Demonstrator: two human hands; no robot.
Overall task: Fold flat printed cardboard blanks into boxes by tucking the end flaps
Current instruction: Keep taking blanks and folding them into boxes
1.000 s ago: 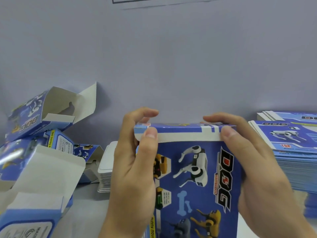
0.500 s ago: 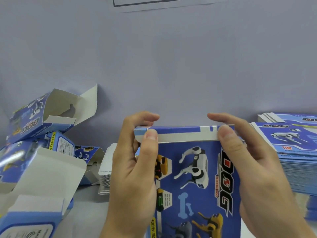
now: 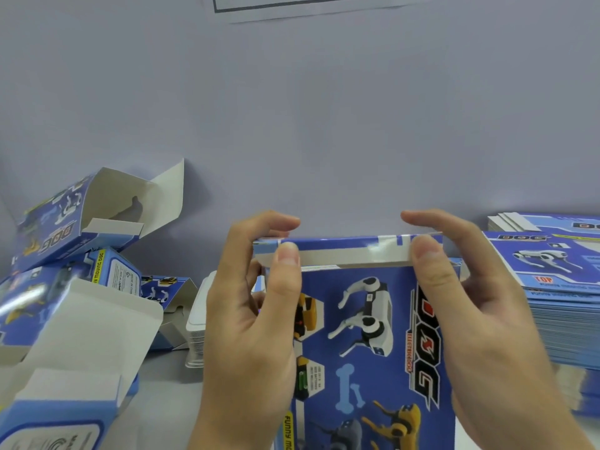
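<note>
A blue printed box [image 3: 363, 336] with robot dogs and the word DOG stands upright in front of me. Its top end flap [image 3: 350, 251] is folded over, with the white tuck strip lying along the front edge. My left hand [image 3: 250, 323] grips the box's upper left corner, thumb on the strip and fingers curled over the top. My right hand [image 3: 467, 313] grips the upper right corner the same way, thumb on the strip.
Several folded boxes with open flaps [image 3: 81, 287] are piled at the left. A tall stack of flat blue blanks [image 3: 558, 287] sits at the right. A small stack of white cards [image 3: 198, 319] lies behind my left hand. A grey wall stands close behind.
The top flap has come a little further down over the box's front edge. Both thumbs stay on the strip, and the box has barely shifted.
</note>
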